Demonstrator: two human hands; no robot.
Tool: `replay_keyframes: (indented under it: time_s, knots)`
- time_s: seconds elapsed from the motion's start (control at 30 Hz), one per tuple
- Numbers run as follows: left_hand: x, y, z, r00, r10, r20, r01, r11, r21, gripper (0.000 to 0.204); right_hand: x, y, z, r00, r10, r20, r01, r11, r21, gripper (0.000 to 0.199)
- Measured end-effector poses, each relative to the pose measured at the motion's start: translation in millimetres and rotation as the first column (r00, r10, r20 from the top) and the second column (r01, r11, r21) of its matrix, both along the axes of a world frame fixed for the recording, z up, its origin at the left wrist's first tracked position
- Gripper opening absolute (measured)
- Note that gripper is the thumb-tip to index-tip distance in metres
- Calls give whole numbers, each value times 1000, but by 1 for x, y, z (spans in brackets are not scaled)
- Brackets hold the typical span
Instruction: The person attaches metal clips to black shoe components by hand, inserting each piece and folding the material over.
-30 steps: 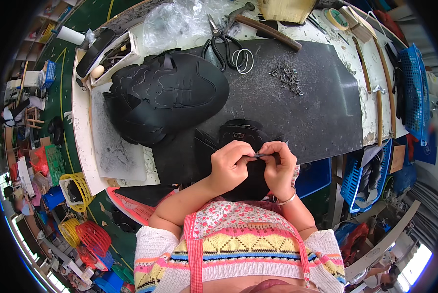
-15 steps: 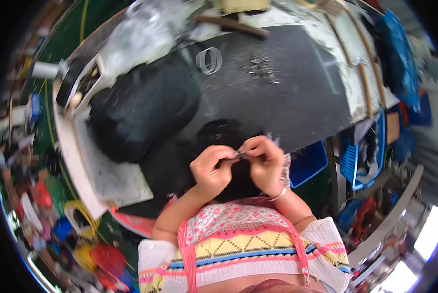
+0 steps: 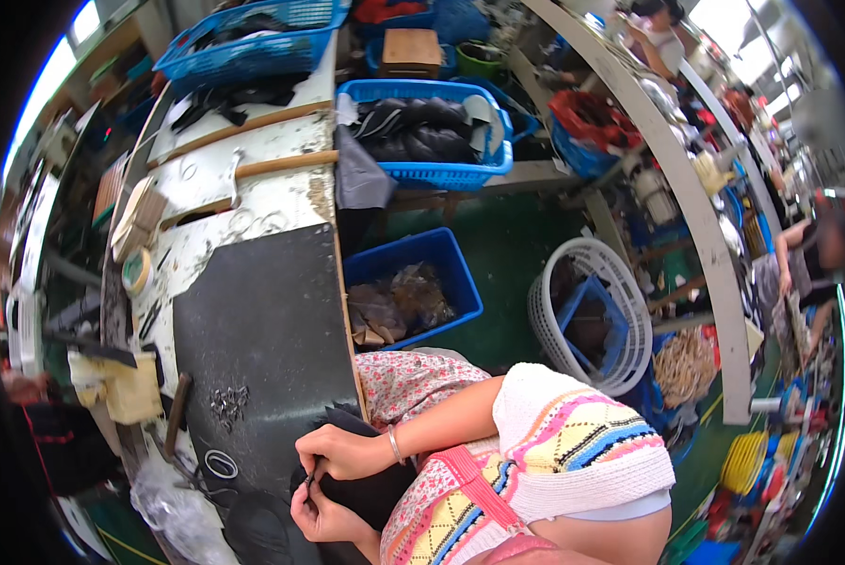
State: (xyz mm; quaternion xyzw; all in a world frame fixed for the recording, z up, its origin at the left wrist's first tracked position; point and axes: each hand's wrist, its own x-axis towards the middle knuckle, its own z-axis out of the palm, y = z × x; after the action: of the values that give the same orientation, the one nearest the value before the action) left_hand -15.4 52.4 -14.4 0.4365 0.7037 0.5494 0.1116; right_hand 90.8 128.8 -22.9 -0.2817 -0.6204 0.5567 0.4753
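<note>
My right hand (image 3: 345,452), with a bracelet at its wrist, pinches a small dark piece (image 3: 311,477) between thumb and fingertips. Below it, my left hand (image 3: 323,516) grips the same piece from the other side, fingertips almost touching the right ones. What exactly the piece is cannot be made out. Black material (image 3: 370,494) lies under and beside my hands at the table edge. On the dark work mat (image 3: 262,320) sits a heap of small metal parts (image 3: 228,405). A pale ring of strip (image 3: 221,463) rests nearer my hands.
A hammer (image 3: 253,169) lies on the white far part of the table, near a tape roll (image 3: 138,271). Right of the table are a blue bin (image 3: 460,292) on the floor, a blue basket (image 3: 422,174) of black pieces and a white round basket (image 3: 545,311). Other people work farther off.
The view has swung to the right, so the table now runs up the left side and baskets come into sight. Both hands still pinch the small dark piece together.
</note>
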Motion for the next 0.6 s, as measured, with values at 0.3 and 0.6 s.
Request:
replay_keyframes:
  time_s: [0.3, 0.6]
  knots:
    - [-20, 20, 2, 992, -104, -70, 99, 993, -69, 18, -14, 7, 0, 990, -84, -112, 101, 984, 149, 23]
    - [-39, 7, -4, 922, -248, 298, 297, 945, -133, 14, -7, -5, -7, 1000, -9, -6, 11, 955, 296, 22]
